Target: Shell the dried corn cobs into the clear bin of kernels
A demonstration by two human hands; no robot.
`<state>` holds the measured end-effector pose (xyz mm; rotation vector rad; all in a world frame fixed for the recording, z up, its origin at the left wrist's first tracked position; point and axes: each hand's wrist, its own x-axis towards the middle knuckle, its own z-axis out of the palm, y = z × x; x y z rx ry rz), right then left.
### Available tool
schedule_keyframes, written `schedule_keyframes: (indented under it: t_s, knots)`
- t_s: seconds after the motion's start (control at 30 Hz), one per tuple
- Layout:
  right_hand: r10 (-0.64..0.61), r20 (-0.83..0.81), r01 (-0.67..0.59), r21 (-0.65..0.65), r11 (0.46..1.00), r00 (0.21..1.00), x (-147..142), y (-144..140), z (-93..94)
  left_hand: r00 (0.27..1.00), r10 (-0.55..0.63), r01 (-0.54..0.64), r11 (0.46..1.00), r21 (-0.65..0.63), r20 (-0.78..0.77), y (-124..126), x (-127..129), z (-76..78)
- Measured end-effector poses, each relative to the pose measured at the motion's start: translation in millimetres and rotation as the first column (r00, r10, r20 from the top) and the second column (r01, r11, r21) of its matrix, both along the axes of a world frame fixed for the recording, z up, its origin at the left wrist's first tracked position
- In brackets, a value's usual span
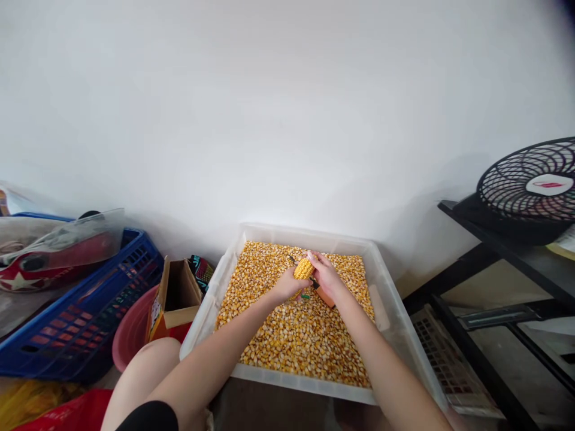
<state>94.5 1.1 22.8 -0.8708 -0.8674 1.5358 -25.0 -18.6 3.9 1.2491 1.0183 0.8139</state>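
White wall behind; clear plastic tub on floor, filled with loose corn kernels. Left hand and right hand meet over tub's far half, both closed around one corn cob held above the kernels. Blue crate at left, black fan on rack at right

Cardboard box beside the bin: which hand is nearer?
Left. The left hand holds the corn cob over the kernels, closer to the cardboard box; the right hand sits just beyond the cob.
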Motion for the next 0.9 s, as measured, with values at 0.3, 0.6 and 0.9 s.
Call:
schedule_keyframes:
  t_s: [0.3, 0.6, 0.9]
  knots:
    - [-0.029, 0.027, 0.029, -0.008, 1.0, 0.999, -0.3, 0.2, 5.8, 0.998, 0.058, -0.058, 0.998, 0.028, -0.028, -1.2, 5.7, -5.5]
    - [-0.044, -0.034, 0.043, -0.023, 0.999, 0.998, -3.0, -1.4, 3.3, 1.0, 0.029, -0.029, 0.999, 0.03, 0.002, -1.3, 2.4, -6.2]
    - [0.029, -0.052, -0.031, -0.036, 0.999, 0.998, -5.1, -1.5, 6.9, 0.997, 0.043, -0.039, 0.997, 0.063, -0.068, -1.2, -0.7, -5.7]
